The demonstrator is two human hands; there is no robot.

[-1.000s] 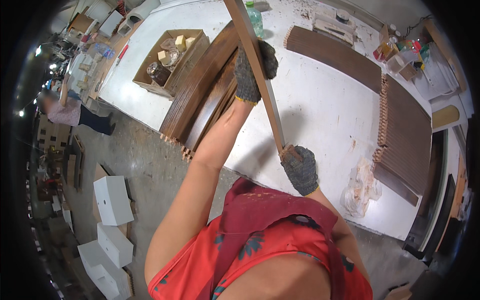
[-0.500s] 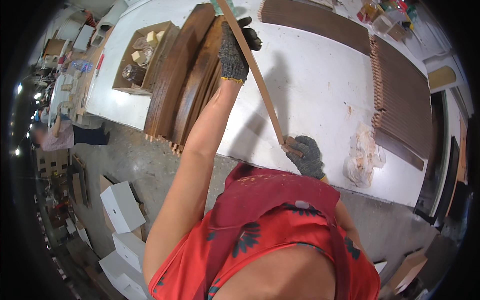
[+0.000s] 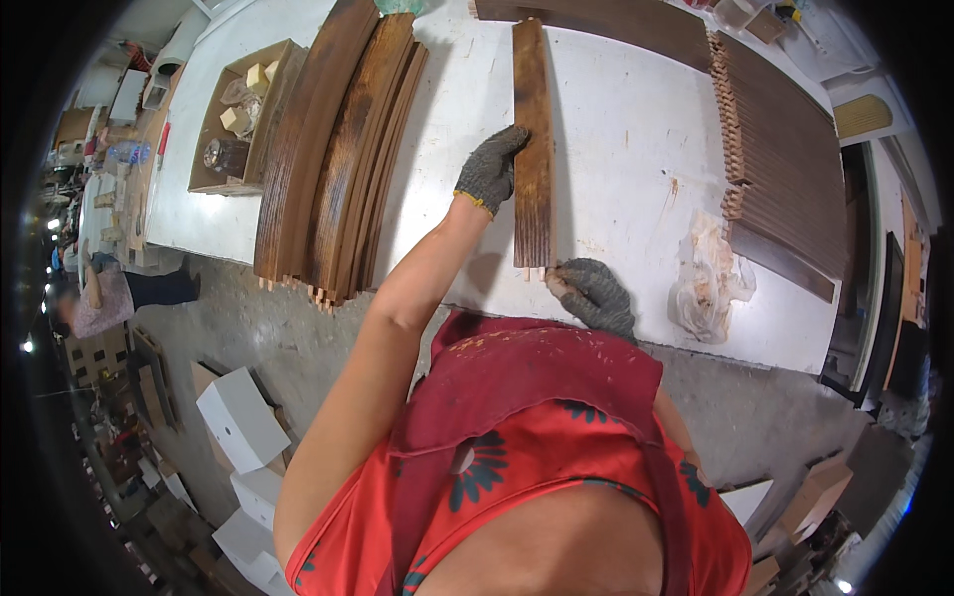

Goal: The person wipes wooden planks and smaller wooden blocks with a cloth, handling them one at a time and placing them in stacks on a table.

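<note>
Since half a second ago, the brown board [image 3: 534, 149] has turned from its slanting, edge-on pose to show its broad face, its length now running from 12 to 6 o'clock over the middle of the white table [image 3: 636, 204]. Short pegs [image 3: 534, 273] stick out at its 6 o'clock end. At its 9 o'clock edge, the gloved left hand [image 3: 489, 169] is partly closed, fingertips lapping the wood; I cannot tell how firmly it grips. By the 5 o'clock corner, the gloved right hand [image 3: 598, 298] is half curled, its fingertips close to the pegs; whether it holds anything is unclear.

Farther out at 9 o'clock lies a stack of streaked boards [image 3: 343, 149], with an open box [image 3: 266, 164] of pale blocks [image 3: 236, 120] and a dark jar [image 3: 227, 155] beyond. Ribbed boards [image 3: 790, 149] fill 3 o'clock, and a crumpled, stained plastic bag [image 3: 708, 283] sits at 4. Toward 8 o'clock, well apart, another person [image 3: 104, 298] shows past the table.
</note>
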